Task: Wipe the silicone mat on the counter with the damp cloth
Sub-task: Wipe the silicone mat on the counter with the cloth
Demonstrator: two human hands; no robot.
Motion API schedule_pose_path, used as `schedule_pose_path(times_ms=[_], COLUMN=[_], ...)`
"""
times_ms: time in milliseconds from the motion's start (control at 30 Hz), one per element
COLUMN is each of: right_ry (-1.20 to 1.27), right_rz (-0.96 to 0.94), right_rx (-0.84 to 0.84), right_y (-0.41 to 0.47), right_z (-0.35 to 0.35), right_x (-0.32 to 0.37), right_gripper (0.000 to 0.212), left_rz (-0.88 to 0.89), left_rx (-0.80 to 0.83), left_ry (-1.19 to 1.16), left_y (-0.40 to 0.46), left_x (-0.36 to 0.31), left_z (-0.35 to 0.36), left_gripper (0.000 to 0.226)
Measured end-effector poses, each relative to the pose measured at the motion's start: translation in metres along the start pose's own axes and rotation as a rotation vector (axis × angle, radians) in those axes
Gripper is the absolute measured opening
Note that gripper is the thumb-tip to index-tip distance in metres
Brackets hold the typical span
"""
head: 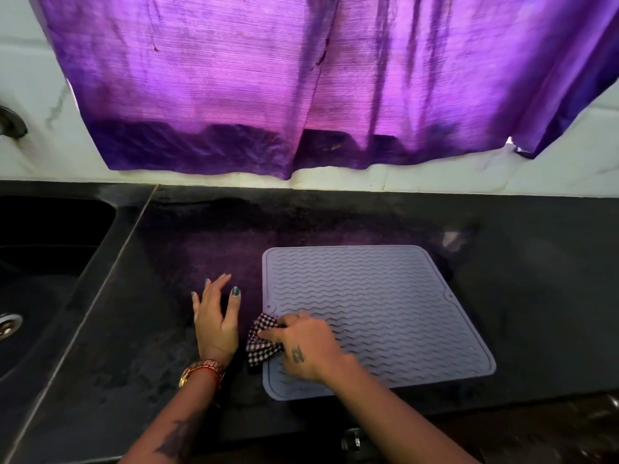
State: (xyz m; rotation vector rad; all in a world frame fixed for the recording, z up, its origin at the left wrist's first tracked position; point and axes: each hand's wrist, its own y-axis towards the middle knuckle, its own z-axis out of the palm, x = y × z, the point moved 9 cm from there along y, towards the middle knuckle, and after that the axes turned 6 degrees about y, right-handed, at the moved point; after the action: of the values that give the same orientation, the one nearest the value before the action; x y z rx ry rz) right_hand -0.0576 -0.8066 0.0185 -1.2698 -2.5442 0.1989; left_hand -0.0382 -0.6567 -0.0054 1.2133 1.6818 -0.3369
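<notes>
Under my right hand [303, 346], fingers curled round the soft, limp checked cloth [259, 343], lies the mat [375, 306]: light, floppy, ridged, likely to creep. Left hand [214, 316], outspread on the counter [536, 296] beside it, holds nothing.

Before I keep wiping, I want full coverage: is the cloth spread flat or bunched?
Bunched. The checkered cloth is crumpled under the right hand, at the silicone mat's left edge.

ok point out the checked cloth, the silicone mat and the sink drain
checked cloth [258, 343]: head view, on the folded part left of the right hand
silicone mat [385, 296]: head view, on its wavy ribbed middle
sink drain [7, 324]: head view, on its metal ring at the left edge
</notes>
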Motion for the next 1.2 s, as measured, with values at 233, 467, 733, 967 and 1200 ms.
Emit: schedule_pose_path(times_ms=[233,467,733,967,1200], right_ry=[0.029,0.026,0.073,0.106,0.140], right_rz=[-0.119,-0.211,-0.155,-0.050,0.031], right_rx=[0.035,0.054,0.011,-0.023,-0.021], right_y=[-0.032,-0.055,-0.090,-0.120,-0.147], right_z=[0.005,-0.002,-0.007,-0.011,-0.013], right_x=[0.008,-0.010,-0.082,-0.163,-0.235], right_gripper=[0.049,0.052,0.047,0.052,0.058], left_rz=[-0.014,0.007,0.109,0.225,0.174], left_rx=[0.009,0.040,0.141,0.209,0.183], left_ry=[0.029,0.141,0.386,0.564,0.612], left_y=[-0.001,-0.004,-0.005,-0.009,-0.010], left_x=[0.002,-0.003,-0.012,-0.020,-0.022], left_z=[-0.001,0.003,0.017,0.031,0.030], left_gripper=[0.072,0.074,0.075,0.080,0.079])
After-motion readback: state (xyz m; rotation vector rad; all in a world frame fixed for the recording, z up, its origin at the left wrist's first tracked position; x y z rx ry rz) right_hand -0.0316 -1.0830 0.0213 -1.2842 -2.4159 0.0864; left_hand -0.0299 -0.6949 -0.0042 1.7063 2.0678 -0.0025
